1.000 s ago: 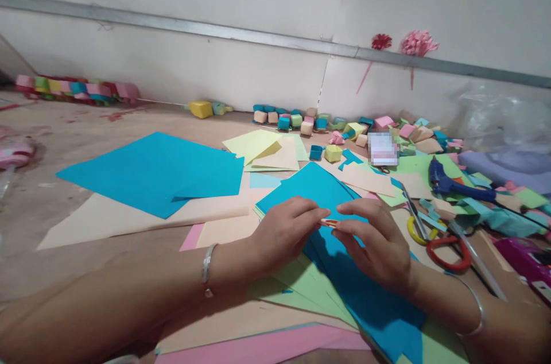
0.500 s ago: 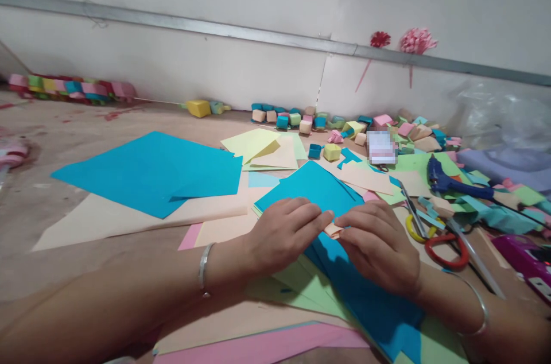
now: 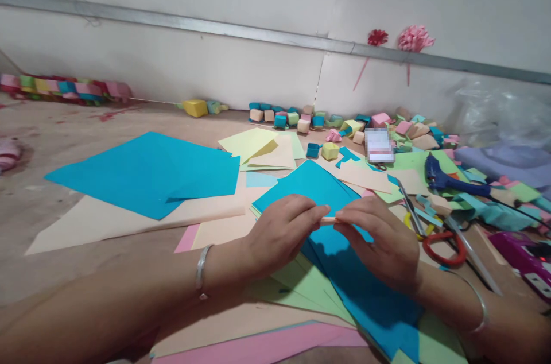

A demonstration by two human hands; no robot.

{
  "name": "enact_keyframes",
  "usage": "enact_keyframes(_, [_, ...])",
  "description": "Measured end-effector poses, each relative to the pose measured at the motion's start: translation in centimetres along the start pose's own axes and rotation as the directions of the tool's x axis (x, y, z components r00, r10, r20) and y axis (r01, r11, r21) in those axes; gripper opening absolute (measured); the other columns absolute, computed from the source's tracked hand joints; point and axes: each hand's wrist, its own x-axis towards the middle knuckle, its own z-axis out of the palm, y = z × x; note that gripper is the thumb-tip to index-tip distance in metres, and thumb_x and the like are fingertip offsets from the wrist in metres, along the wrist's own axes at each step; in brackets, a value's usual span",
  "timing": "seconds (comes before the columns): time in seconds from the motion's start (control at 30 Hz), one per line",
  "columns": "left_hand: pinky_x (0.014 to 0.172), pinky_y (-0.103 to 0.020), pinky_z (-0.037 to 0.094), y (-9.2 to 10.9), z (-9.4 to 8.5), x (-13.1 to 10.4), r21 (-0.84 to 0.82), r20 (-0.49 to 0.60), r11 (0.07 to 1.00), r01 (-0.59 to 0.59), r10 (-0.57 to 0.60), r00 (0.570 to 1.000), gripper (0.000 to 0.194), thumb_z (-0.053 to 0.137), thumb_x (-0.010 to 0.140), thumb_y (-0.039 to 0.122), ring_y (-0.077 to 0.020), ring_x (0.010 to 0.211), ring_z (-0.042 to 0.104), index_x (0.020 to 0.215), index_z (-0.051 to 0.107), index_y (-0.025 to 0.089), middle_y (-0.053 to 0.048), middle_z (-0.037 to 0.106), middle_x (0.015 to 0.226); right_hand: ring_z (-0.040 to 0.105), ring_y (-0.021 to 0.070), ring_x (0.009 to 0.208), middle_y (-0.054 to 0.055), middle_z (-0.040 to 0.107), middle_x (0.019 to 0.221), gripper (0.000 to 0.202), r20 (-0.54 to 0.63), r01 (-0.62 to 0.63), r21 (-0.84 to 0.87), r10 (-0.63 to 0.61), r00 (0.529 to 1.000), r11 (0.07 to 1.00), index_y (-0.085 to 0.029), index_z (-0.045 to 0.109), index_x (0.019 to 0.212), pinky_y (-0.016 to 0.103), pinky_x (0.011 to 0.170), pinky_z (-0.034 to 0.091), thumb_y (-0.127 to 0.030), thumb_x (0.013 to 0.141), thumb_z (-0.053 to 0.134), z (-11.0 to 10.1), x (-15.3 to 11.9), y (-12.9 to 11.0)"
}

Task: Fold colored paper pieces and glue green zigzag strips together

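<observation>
Your left hand [image 3: 282,235] and right hand [image 3: 383,240] together pinch one small peach strip [image 3: 328,221]. Under them lies blue paper [image 3: 365,278].

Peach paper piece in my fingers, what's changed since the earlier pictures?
The peach paper piece turned from showing its opening, then its face, to a thin edge. The right hand lowered its raised fingers to it. The left hand kept its grip; the blue glue gun stayed put.
</observation>
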Motion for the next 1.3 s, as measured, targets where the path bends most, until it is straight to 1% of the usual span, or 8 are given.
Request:
enact_keyframes(0.2, [0.071,-0.029,0.051,-0.7,0.4,-0.3,-0.164,0.116,0.969,0.184,-0.166,0.979,0.025,0.051,0.098,0.03,-0.019,0.086,0.067,0.116,0.059,0.016,-0.008,0.073,0.099,0.064,0.0175,0.083,0.004,0.068,0.088,0.022,-0.056,-0.176,0.138,0.185,0.981,0.975,-0.022,0.063,0.102,0.034,0.076,0.054,-0.006,0.086,0.062,0.3,-0.4,0.7])
enact_keyframes(0.33, [0.064,-0.025,0.047,-1.1,0.2,0.0,-0.244,0.224,0.879,0.41,-0.361,0.905,0.016,0.056,0.094,0.026,-0.0151,0.073,0.065,0.101,0.068,0.019,-0.002,0.073,0.085,0.063,0.0168,0.08,0.003,0.067,0.088,0.015,-0.06,-0.291,0.161,0.304,0.951,0.943,-0.021,0.064,0.098,0.033,0.073,0.052,-0.011,0.086,0.063,0.6,-0.8,1.5])
enact_keyframes(0.47, [0.063,-0.025,0.046,-1.5,0.0,0.5,-0.326,0.225,0.76,0.563,-0.515,0.827,0.01,0.065,0.088,0.026,-0.0143,0.071,0.063,0.088,0.071,0.019,-0.001,0.072,0.08,0.062,0.0162,0.081,0.002,0.067,0.088,0.01,-0.044,-0.406,0.189,0.421,0.906,0.894,-0.021,0.064,0.096,0.031,0.073,0.052,-0.017,0.087,0.065,1.0,-1.2,2.3])
enact_keyframes(0.57, [0.064,-0.025,0.046,-1.8,0.0,0.7,-0.339,0.185,0.742,0.578,-0.55,0.814,0.009,0.064,0.088,0.025,-0.0146,0.073,0.062,0.086,0.071,0.019,-0.002,0.071,0.081,0.061,0.0154,0.08,0.002,0.067,0.088,0.011,-0.005,-0.455,0.204,0.466,0.885,0.867,-0.021,0.064,0.098,0.029,0.073,0.051,-0.02,0.088,0.064,1.2,-1.2,2.5])
enact_keyframes(0.73, [0.062,-0.024,0.044,-2.3,-0.2,0.6,-0.284,0.085,0.838,0.466,-0.462,0.883,0.013,0.06,0.092,0.025,-0.0138,0.071,0.058,0.085,0.067,0.017,-0.003,0.066,0.078,0.059,0.0136,0.075,0.001,0.066,0.085,0.005,0.097,-0.461,0.216,0.451,0.887,0.861,-0.021,0.065,0.092,0.027,0.071,0.049,-0.019,0.09,0.061,1.4,-1.0,2.8])
enact_keyframes(1.0, [0.066,-0.026,0.05,-3.0,-0.1,-0.1,-0.264,0.067,0.912,0.313,-0.306,0.95,0.014,0.058,0.094,0.027,-0.0153,0.076,0.063,0.096,0.067,0.017,-0.006,0.068,0.087,0.062,0.0155,0.078,0.002,0.069,0.089,0.009,0.168,-0.458,0.18,0.431,0.887,0.871,-0.022,0.066,0.098,0.028,0.071,0.05,-0.022,0.089,0.063,1.4,-1.5,3.7])
enact_keyframes(1.17, [0.068,-0.029,0.054,-2.6,-0.4,0.0,-0.354,0.174,0.796,0.491,-0.46,0.871,0.037,0.074,0.081,0.039,-0.0167,0.075,0.065,0.109,0.064,0.018,-0.006,0.071,0.087,0.063,0.0157,0.08,0.002,0.07,0.088,0.005,0.223,-0.541,0.149,0.504,0.834,0.828,-0.023,0.066,0.092,0.027,0.072,0.05,-0.024,0.091,0.061,1.3,-1.9,4.1])
enact_keyframes(1.3, [0.066,-0.028,0.053,-2.5,-0.4,0.2,-0.378,0.214,0.696,0.61,-0.576,0.789,0.041,0.083,0.072,0.029,-0.0168,0.077,0.064,0.107,0.065,0.017,-0.006,0.071,0.091,0.064,0.0161,0.082,0.002,0.07,0.088,0.005,0.252,-0.571,0.165,0.525,0.813,0.805,-0.023,0.066,0.091,0.027,0.075,0.05,-0.024,0.091,0.061,1.3,-2.1,4.3])
